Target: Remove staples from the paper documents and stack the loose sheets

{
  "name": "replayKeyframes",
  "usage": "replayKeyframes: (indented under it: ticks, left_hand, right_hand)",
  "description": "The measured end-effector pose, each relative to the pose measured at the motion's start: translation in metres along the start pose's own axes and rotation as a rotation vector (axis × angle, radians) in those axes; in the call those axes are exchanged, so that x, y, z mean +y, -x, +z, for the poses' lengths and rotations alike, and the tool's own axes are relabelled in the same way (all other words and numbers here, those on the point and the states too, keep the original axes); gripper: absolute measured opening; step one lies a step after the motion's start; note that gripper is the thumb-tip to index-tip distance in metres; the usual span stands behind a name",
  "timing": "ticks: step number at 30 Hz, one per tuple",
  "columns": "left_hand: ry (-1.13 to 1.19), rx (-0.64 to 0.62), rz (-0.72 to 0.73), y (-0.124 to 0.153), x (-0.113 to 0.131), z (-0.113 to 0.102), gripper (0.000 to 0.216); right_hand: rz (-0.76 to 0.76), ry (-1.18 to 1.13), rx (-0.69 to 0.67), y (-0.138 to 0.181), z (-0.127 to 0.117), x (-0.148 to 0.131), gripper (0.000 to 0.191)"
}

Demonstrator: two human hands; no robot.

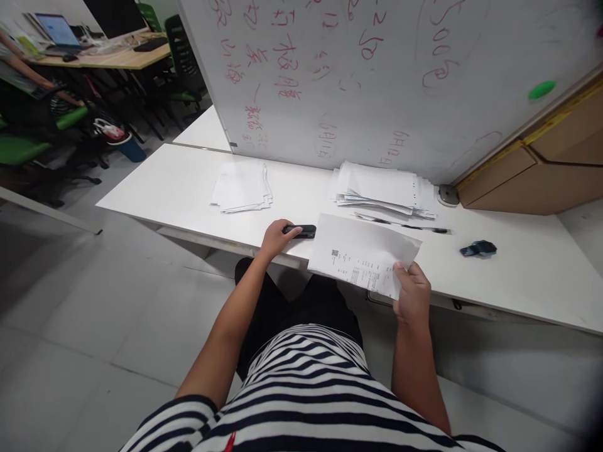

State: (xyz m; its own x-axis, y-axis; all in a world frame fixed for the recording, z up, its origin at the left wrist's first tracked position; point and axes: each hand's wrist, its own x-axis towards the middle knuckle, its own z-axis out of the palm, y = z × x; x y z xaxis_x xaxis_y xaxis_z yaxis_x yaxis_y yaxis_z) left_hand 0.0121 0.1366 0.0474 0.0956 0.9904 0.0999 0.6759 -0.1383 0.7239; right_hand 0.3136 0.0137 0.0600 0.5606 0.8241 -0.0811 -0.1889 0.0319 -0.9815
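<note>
My left hand [277,237] rests at the near edge of the white table [164,188], fingers closed around a black stapler [301,231] that lies on the tabletop. My right hand [411,290] pinches the lower right corner of a printed sheet of paper [360,251] with a small code and lines of text, held just above the table edge. Behind the sheet lies a black pen [405,225].
Two paper stacks sit further back: a small one [242,186] on the left, a larger one [384,190] against the whiteboard [377,75]. A dark blue object [478,248] lies to the right. Desks, green chairs and a laptop stand at far left.
</note>
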Motion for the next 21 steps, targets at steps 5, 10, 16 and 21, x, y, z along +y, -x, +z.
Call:
replayKeyframes:
  ticks: [5,10,16,21]
  left_hand:
    - [0.002,0.009,0.01,0.001,0.001,0.0,0.036]
    - [-0.002,-0.003,0.005,0.001,0.0,0.0,0.036]
    - [-0.009,0.036,0.024,-0.002,-0.004,0.003,0.034]
    - [-0.015,0.039,0.027,-0.004,-0.007,0.004,0.035]
  right_hand:
    - [0.018,0.003,0.001,-0.001,0.0,0.002,0.042]
    - [0.036,0.018,0.009,-0.001,-0.002,0.009,0.039]
    - [-0.026,0.077,-0.025,-0.039,0.009,0.005,0.036]
    - [-0.23,0.122,-0.07,-0.136,0.039,-0.023,0.028]
